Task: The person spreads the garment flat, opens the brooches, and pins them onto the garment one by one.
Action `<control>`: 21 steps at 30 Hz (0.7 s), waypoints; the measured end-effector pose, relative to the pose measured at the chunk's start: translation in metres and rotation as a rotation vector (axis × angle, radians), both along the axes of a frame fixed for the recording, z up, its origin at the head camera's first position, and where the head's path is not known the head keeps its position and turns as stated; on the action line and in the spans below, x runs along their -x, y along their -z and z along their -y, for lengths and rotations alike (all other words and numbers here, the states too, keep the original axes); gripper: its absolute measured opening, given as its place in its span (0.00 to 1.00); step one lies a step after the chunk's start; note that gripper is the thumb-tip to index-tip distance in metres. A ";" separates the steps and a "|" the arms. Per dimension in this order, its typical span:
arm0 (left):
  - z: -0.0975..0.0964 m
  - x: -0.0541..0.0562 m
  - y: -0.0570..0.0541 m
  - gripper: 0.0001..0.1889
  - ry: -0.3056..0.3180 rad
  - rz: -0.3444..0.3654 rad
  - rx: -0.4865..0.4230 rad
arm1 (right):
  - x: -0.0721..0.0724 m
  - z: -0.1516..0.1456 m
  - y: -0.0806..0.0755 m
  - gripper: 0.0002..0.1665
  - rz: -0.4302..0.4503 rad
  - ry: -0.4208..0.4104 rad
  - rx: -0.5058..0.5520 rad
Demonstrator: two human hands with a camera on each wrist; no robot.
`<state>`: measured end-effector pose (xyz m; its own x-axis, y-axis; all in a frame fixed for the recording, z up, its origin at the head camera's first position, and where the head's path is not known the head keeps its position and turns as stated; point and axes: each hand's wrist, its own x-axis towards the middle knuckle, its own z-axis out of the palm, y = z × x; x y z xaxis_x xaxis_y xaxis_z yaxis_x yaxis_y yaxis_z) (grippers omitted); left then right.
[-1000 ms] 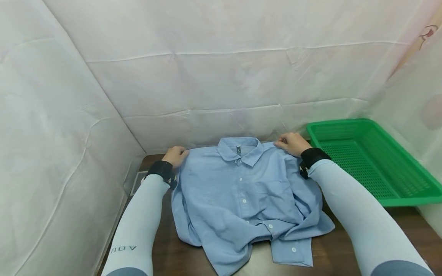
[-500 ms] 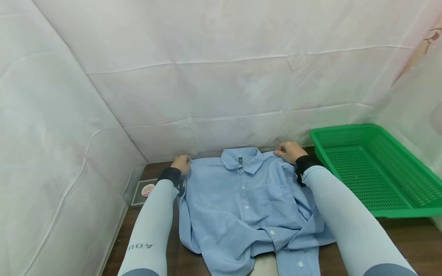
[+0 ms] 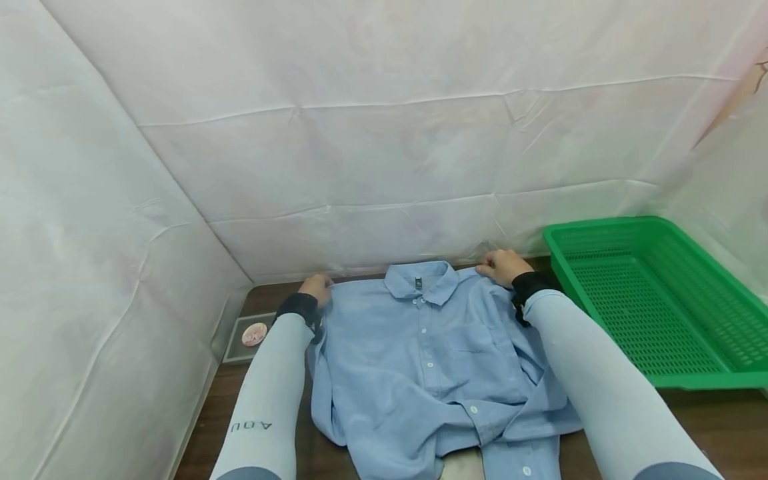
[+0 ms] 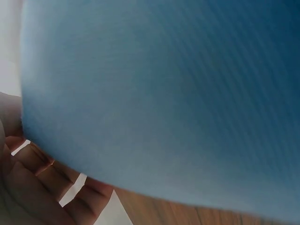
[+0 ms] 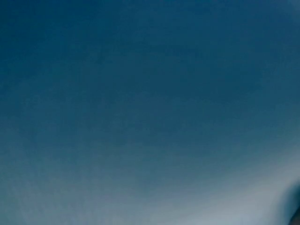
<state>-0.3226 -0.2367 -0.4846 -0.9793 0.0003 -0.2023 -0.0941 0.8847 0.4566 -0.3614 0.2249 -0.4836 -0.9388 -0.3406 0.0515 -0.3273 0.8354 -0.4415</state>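
A light blue button-up shirt lies front up on the dark wooden table, its collar toward the back wall. My left hand pinches the shirt at the left shoulder edge. At the opposite shoulder, my right hand grips the cloth between thumb and fingers. In the left wrist view, blue cloth fills most of the picture, and curled fingers show at lower left. Only blurred blue fabric shows in the right wrist view, hiding the right fingers. The lower hem is bunched and folded over, with one sleeve cuff beneath.
A green perforated basket stands right of the shirt, close to the right forearm. A small framed tray with a pink round disc sits at left. White sheeting walls the back and sides.
The head view has tilted and shifted, so the shirt and basket appear lower. Both hands keep hold of the shoulders; the left hand has moved slightly inward. The pink disc has come into sight.
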 end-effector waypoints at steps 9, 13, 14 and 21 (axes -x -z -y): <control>-0.012 -0.016 -0.001 0.17 -0.048 0.067 0.014 | 0.001 0.001 0.004 0.15 -0.012 -0.021 -0.008; -0.007 -0.013 0.009 0.16 -0.045 0.058 -0.003 | 0.004 0.000 0.008 0.14 -0.007 -0.028 -0.027; -0.007 -0.012 0.010 0.16 -0.042 0.059 -0.008 | 0.005 -0.001 0.008 0.14 0.002 -0.029 -0.033; -0.013 -0.039 -0.010 0.23 0.043 0.081 0.032 | -0.003 -0.013 0.005 0.24 0.126 -0.015 -0.055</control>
<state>-0.2841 -0.2235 -0.4742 -0.9590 0.0347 -0.2814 -0.0907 0.9028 0.4203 -0.3586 0.2376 -0.4884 -0.9314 -0.3539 -0.0853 -0.2850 0.8548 -0.4337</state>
